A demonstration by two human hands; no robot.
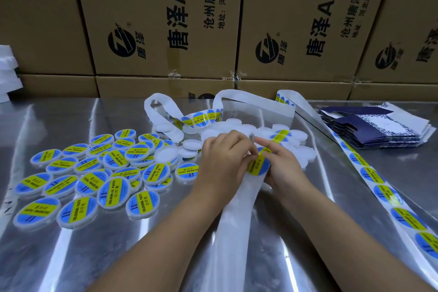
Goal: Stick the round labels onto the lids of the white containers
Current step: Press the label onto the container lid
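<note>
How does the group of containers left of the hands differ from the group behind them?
The left containers carry blue-and-yellow labels on their lids; most rear containers have bare white lids. The left group spreads wide; the rear group is heaped closer. Both are flat, round, white.

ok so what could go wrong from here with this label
The left hand pinches the round label with the right hand crowded against it, so it may crease or land off-centre. The empty backing strip trails between the forearms and could snag. The labelled containers lie heaped near the left forearm; a sweep might scatter them.
</note>
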